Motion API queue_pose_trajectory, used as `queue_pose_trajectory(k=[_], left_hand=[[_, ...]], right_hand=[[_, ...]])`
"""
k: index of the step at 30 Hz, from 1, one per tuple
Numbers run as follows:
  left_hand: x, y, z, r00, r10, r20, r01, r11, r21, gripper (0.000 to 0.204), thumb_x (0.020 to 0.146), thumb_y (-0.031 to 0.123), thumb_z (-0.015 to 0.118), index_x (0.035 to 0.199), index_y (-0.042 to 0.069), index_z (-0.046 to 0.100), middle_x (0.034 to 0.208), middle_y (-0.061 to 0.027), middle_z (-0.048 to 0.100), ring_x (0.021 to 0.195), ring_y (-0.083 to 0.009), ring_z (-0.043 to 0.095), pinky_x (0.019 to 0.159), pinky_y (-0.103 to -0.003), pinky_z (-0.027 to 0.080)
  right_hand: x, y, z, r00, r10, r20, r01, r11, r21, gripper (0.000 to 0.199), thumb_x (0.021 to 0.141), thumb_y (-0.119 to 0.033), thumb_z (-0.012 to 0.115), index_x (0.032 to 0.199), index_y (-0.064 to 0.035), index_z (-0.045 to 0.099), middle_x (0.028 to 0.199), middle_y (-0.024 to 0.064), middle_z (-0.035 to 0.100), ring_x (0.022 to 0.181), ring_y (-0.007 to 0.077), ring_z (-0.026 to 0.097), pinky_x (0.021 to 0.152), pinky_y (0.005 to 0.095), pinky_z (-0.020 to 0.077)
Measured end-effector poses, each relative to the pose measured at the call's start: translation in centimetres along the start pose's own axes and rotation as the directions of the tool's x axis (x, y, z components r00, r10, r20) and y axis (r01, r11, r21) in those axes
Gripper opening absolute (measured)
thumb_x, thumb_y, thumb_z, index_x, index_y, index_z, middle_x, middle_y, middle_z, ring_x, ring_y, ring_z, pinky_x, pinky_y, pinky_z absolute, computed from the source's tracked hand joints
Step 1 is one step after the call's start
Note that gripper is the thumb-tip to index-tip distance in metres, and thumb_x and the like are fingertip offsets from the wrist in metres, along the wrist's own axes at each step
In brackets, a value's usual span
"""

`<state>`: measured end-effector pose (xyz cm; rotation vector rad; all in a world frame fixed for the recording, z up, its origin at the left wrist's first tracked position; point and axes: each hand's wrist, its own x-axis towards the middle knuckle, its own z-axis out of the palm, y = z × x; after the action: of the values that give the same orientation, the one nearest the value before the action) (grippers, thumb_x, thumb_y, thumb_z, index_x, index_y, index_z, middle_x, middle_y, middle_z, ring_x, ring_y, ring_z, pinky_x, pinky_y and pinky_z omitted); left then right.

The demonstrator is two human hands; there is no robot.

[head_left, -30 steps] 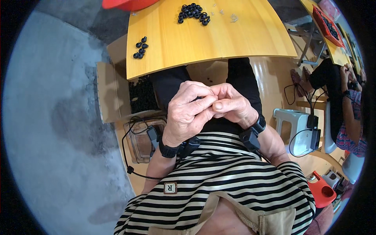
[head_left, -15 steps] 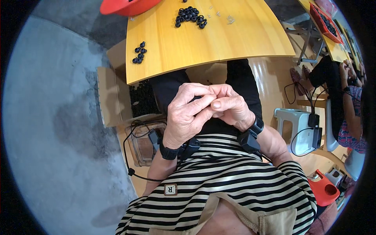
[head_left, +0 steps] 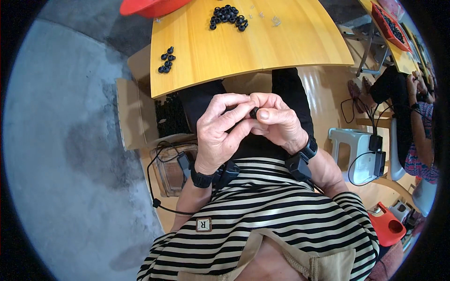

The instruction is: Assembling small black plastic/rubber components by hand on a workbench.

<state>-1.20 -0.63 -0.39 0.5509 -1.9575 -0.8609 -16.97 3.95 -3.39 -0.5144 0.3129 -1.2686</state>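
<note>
The yellow wooden surface (head_left: pixel 262 47) spreads across the top of the view, its near edge bowed by the lens. To the right of the surface, another person (head_left: pixel 419 145) sits partly cut off by the dark rim. An open cardboard box (head_left: pixel 131 112) stands below the surface's near left corner, with a mass of small dark pieces inside. A pale blue stool (head_left: pixel 358 150) stands to the right of the surface and nearer the wearer, with a black cable by it. A red basin (head_left: pixel 154 7) shows at the far left corner of the surface.

Both hands are raised on the near side of the surface, fingertips meeting. The right hand (head_left: pixel 280 121) pinches a small black part with thumb and fingers; the left hand (head_left: pixel 222 129) has its fingers bunched against the same part, but whether it grips too cannot be told.

A loose black cluster (head_left: pixel 227 18) lies toward the far side of the surface, and a smaller black group (head_left: pixel 167 61) near its left edge. The small black part (head_left: pixel 254 112) sits between the fingertips, off the surface's near edge, mostly covered. Tiny clear bits (head_left: pixel 276 21) lie on the surface, right of the cluster.
</note>
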Motion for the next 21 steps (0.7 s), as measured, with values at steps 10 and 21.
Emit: queue_pose_trajectory(k=[10, 21], left_hand=[[-0.4, -1.0, -0.5, 0.993, 0.116, -0.024, -0.116, 0.993, 0.035, 0.031, 0.071, -0.001, 0.076, 0.101, 0.001, 0.071, 0.1, -0.0124, 0.066, 0.092, -0.0241, 0.064, 0.077, -0.031, 0.052], [-0.4, -0.3, -0.7, 0.998, 0.02, -0.067, -0.015, 0.997, 0.074, 0.032, 0.071, -0.006, 0.075, 0.102, -0.001, 0.07, 0.088, -0.012, 0.067, 0.079, -0.0223, 0.064, 0.069, -0.03, 0.051]], right_hand=[[-0.1, -0.6, 0.3, 0.988, 0.081, -0.128, -0.093, 0.992, -0.087, 0.016, 0.085, -0.016, 0.072, 0.09, -0.0048, 0.062, 0.072, 0.0024, 0.06, 0.053, 0.0098, 0.055, 0.05, 0.0218, 0.0446], [-0.2, 0.2, 0.9, 0.925, -0.343, -0.164, 0.253, 0.877, -0.408, 0.009, 0.085, -0.002, 0.07, 0.093, 0.0014, 0.068, 0.081, 0.0088, 0.066, 0.065, 0.0127, 0.064, 0.058, 0.0261, 0.0565]])
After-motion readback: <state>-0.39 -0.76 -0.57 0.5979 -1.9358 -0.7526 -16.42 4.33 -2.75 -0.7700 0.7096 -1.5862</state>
